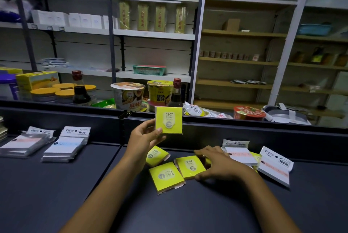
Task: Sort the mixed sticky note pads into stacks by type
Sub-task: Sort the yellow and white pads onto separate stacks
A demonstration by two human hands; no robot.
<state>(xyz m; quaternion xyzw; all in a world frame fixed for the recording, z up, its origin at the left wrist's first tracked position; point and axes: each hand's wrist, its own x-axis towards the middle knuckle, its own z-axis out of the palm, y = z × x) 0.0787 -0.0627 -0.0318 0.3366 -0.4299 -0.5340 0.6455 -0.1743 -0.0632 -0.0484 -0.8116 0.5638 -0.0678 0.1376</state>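
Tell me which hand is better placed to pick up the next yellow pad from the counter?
The right hand. It already lies on a loose yellow pad on the counter, and holds nothing. The left hand is raised and pinches another yellow pad, so it is occupied.

One pad (pixel 169 120) is held up by the left hand (pixel 144 136) above the surface (pixel 75 185). Below it, three pads (pixel 166 177) are spread side by side, the rightmost touched by the right hand (pixel 218 165). Further packets (pixel 274 165) are piled to the right; two stacks (pixel 63 149) are set at far left.
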